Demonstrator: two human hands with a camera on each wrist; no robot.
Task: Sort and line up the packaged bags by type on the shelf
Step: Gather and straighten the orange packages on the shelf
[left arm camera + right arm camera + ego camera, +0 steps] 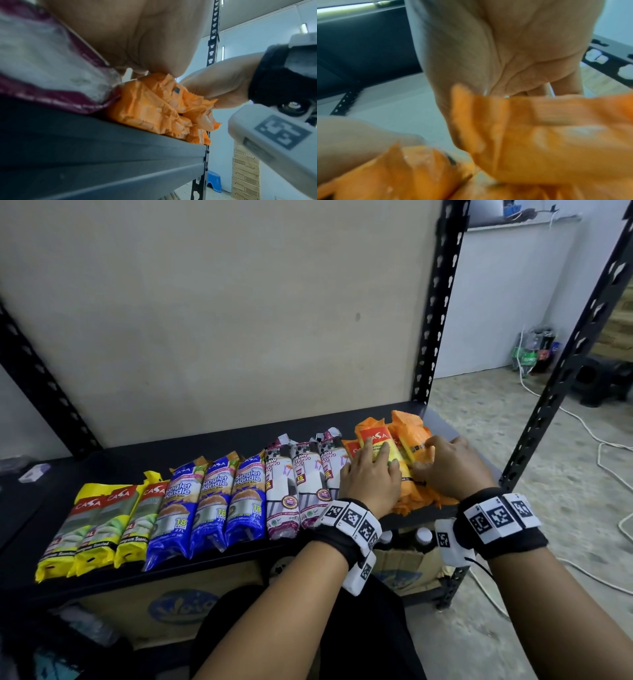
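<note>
You worked at a black metal shelf (219, 446) with a beige back panel; concrete floor and white cables lay at the frame's right. Lined up from lower left: three yellow packs (99, 525), three blue packs (212, 501), three white drawstring packs (298, 491). Your left hand (371, 474) lay flat, fingers straight, on the orange packs (407, 446) right of center; their count was unclear. Your right hand (448, 463) curled around them.
</note>
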